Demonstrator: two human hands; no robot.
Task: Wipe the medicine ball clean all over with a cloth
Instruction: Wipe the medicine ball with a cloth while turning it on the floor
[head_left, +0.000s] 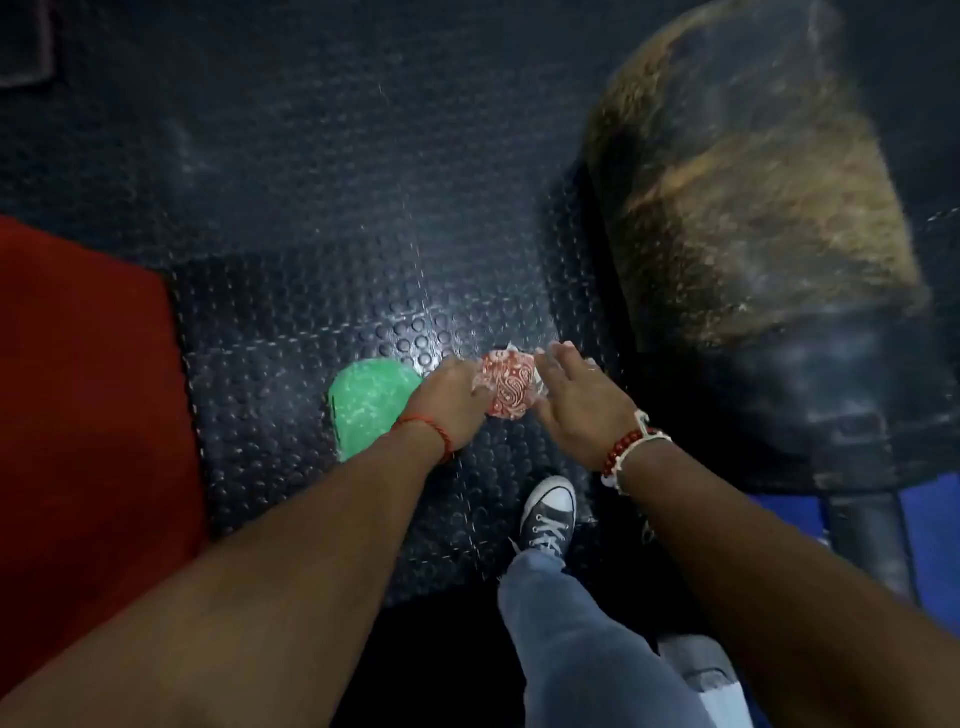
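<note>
You were readying the cloth (508, 387), not yet wiping. Your left hand (451, 402) gripped one edge. Your right hand (579, 405) touched the other, its hold unclear. The ball (371, 405) sat on the floor (311, 312) beside your left hand. Next, press the cloth onto it.

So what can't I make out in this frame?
Head view only.
The ball: right side hidden behind the left hand; blurred, so dirt unreadable.
The cloth: edges covered by both hands.
The right hand: fingertips blurred, grip on cloth unclear.
The punching bag: cut off by top and right edges.
</note>
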